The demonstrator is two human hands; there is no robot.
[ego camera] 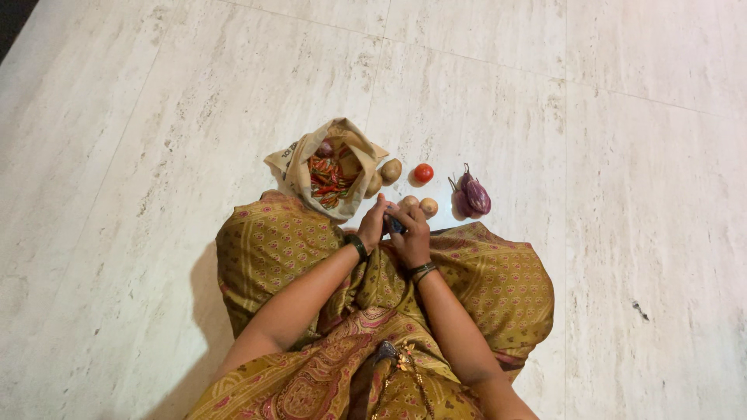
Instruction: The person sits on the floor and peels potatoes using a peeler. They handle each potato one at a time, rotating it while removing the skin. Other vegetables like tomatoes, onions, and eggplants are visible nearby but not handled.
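Beside the bag (pixel 331 175), our left hand (pixel 372 225) and right hand (pixel 411 237) grasp a dark object (pixel 394 225) — it could slip onto the potatoes (pixel 419 205).

An open beige cloth bag (pixel 331 167) sits on the pale stone tile floor (pixel 622 117), with red and green chillies (pixel 328 180) inside it. Just right of the bag lie two brown potatoes (pixel 385 176), then a red round tomato (pixel 423 173), and farthest right two purple eggplants (pixel 472 197). Nearer than these, two more tan potatoes (pixel 419 205) lie just beyond the left hand (pixel 373 225) and right hand (pixel 411 237), which meet around a small dark object (pixel 394 225) above the patterned ochre cloth lap (pixel 498 288).
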